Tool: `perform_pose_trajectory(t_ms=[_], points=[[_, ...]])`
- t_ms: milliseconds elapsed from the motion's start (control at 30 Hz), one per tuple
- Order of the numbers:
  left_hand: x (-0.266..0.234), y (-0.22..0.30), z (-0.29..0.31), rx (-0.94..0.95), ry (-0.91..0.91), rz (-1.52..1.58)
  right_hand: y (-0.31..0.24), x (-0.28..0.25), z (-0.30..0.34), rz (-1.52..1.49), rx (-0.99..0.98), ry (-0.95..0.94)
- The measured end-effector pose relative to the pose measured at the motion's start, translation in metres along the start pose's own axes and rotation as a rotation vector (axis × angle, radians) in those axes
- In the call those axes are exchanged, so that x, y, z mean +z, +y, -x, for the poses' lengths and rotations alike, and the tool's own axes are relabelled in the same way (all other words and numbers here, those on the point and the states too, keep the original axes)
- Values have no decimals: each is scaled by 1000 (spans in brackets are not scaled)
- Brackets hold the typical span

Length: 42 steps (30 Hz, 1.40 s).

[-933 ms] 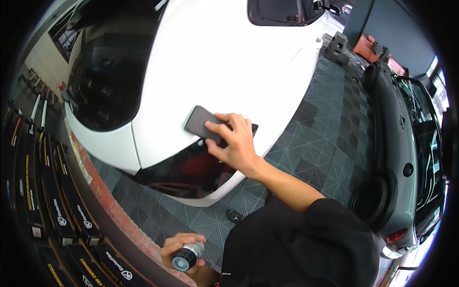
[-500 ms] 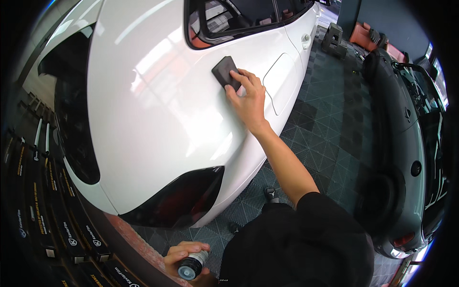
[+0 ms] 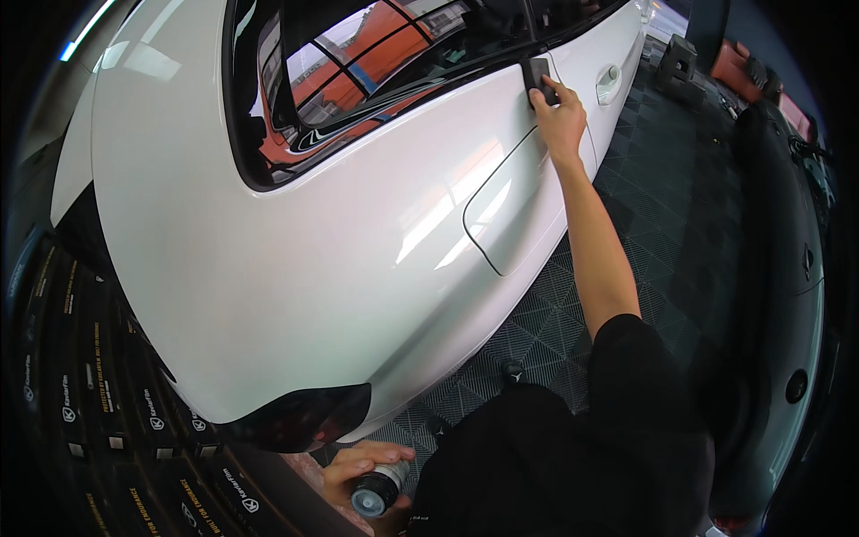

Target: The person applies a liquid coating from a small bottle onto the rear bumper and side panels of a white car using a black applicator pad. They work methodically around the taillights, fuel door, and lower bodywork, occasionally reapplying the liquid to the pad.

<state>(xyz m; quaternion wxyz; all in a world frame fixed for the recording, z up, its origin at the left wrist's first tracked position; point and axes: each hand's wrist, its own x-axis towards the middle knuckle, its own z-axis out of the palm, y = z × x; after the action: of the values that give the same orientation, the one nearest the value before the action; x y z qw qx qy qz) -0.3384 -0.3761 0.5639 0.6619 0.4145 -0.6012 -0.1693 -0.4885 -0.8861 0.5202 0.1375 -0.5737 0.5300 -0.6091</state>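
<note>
pinching a dark block [image 3: 537,75], the right hand [image 3: 562,125] held it against the side of the white car [image 3: 295,295], just below its window [image 3: 394,67]. near the car's tail light [image 3: 309,416], the left hand [image 3: 344,472] was curled around a small bottle [image 3: 376,492].

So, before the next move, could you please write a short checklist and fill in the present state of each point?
1. Right hand grips the dark grey rectangular block: ok, thumb and fingers hold it.
2. Block placed at the glossy white car: ok, it appears against the side, by the lower edge of the dark glass side window.
3. Left hand holds the small cylindrical bottle with a black collar: ok.
4. Bottle closed: cannot tell.
5. White flap with rounded corners shut: ok, it looks flush.
</note>
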Motion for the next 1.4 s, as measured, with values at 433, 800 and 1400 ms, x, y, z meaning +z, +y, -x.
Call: perform_pose_trajectory(t_ms=[433, 800, 1400], points=[[38, -1, -32, -102, 192, 68, -48, -3, 51, -104, -40, -94], [10, -6, -27, 17, 77, 229, -209, -12, 205, -328, -377, -244], [44, -30, -36, -56, 104, 187, -78, -18, 106, -124, -334, -140]])
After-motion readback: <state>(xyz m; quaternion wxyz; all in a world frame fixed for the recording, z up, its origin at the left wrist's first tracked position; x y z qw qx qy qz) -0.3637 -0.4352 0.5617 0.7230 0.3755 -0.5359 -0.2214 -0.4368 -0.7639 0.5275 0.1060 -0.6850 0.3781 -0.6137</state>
